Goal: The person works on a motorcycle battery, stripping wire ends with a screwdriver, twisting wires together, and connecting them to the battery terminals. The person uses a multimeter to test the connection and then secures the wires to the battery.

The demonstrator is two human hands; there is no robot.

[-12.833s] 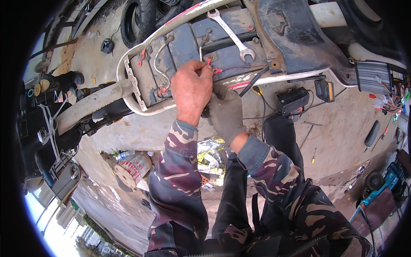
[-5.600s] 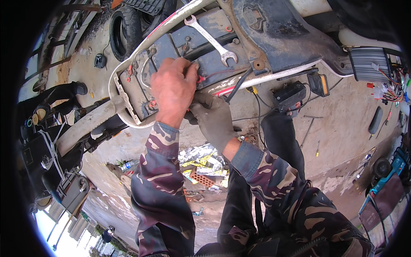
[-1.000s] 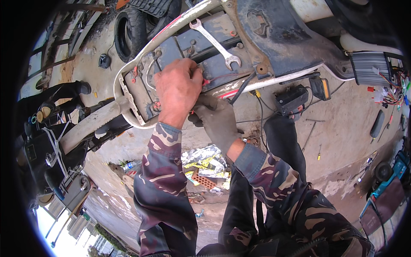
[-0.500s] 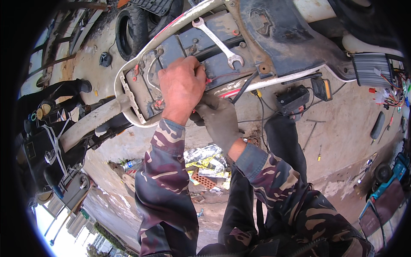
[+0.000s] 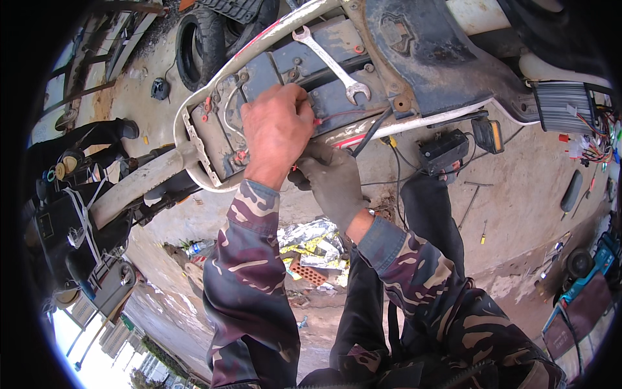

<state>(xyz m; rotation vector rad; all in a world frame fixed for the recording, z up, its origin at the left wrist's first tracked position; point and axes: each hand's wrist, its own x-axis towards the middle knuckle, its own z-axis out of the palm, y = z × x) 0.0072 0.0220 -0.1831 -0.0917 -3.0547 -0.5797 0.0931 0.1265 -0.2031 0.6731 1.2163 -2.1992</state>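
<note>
Over the open floor compartment of a scooter [image 5: 188, 165], my bare left hand [image 5: 277, 129] is closed, fingers curled down; what they grip is hidden. A thin red wire [image 5: 346, 114] emerges beside its fingertips. Just below and to the right, my right hand [image 5: 334, 180] in a grey glove is closed near the compartment's side edge. A small red bit shows by its fingertips, too little to name. Dark batteries [image 5: 317, 48] with bolted terminals fill the compartment. Across them lies a double open-ended wrench [image 5: 329, 63], touched by neither hand.
On the ground to the right are a black box [image 5: 443, 153] with cables, a T-shaped tool [image 5: 470, 202] and a small screwdriver [image 5: 483, 232]. A finned metal unit [image 5: 564, 107] with loose wires is at far right. Tyres [image 5: 194, 52] lie beyond; a brick [image 5: 308, 272] sits near my legs.
Both hands stay at nearly the same place, with only slight shifts of the fingers and of the gloved right hand. The wrench remains on the batteries.
</note>
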